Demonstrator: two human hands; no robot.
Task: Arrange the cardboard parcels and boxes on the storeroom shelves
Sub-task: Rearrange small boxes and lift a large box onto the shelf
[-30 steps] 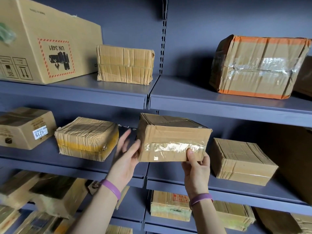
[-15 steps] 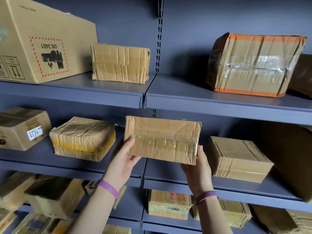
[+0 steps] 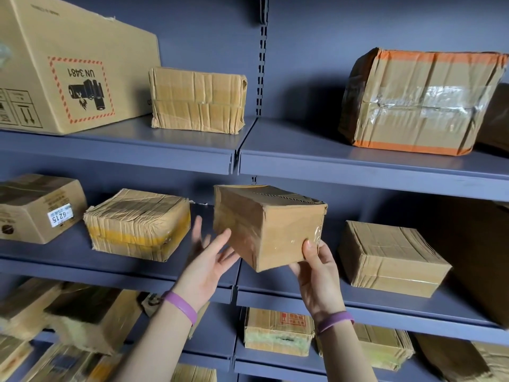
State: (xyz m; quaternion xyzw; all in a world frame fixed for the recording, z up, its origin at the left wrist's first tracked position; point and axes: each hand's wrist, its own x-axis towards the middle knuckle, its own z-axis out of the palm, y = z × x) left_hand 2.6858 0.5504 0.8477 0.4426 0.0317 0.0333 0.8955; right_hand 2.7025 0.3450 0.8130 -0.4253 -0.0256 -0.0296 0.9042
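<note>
Clasping the parcel (image 3: 286,230) by its lower corner, right grip (image 3: 316,274) bears it alone, left grip (image 3: 209,257) released: likely light, stiff.

"Where was there room on the middle shelf (image 3: 371,301)?"

"Only a bare stretch between two parcels, and the held box (image 3: 264,224) hung right in front of it. From that box, the yellow-taped parcel (image 3: 137,224) stood at nine o'clock and the flat parcel (image 3: 391,257) at three."

"And overhead?"

"The upper shelf (image 3: 303,144) had its lip close at twelve. Its top lay bare between the ribbed parcel (image 3: 197,99) at eleven and the orange-taped parcel (image 3: 418,100) at one."
</note>
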